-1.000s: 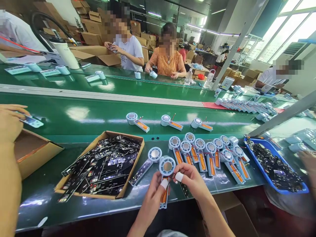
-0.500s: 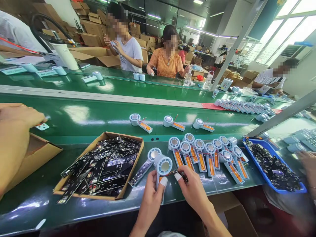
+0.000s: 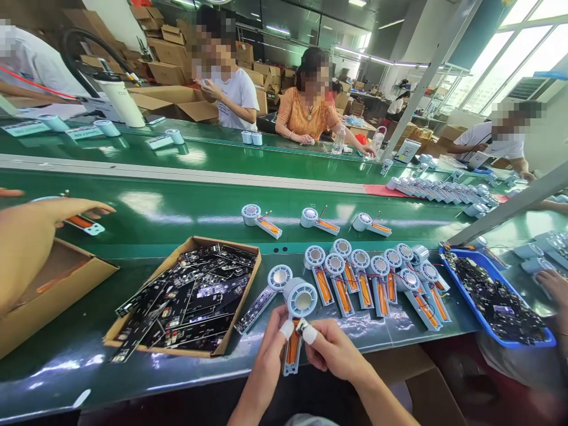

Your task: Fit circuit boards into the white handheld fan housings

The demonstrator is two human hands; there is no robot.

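My left hand is closed around a light blue handheld fan body, its round head up and its open handle showing an orange strip inside. White covers sit on both thumb tips. My right hand pinches a small dark circuit board against the top of the handle, just under the round head; most of the board is hidden by the fingers. Just behind my left hand lies another fan body with a dark board in its handle.
A cardboard tray of black circuit boards is at left, a blue tray of boards at right. Several fan bodies lie between. Three more stand on the green belt. A co-worker's hand holds a fan part at left.
My right hand has moved left, bringing the dark board to the fan handle. The fan's handle now shows more fully. At left, the co-worker's hand has shifted right and its fingers have spread.
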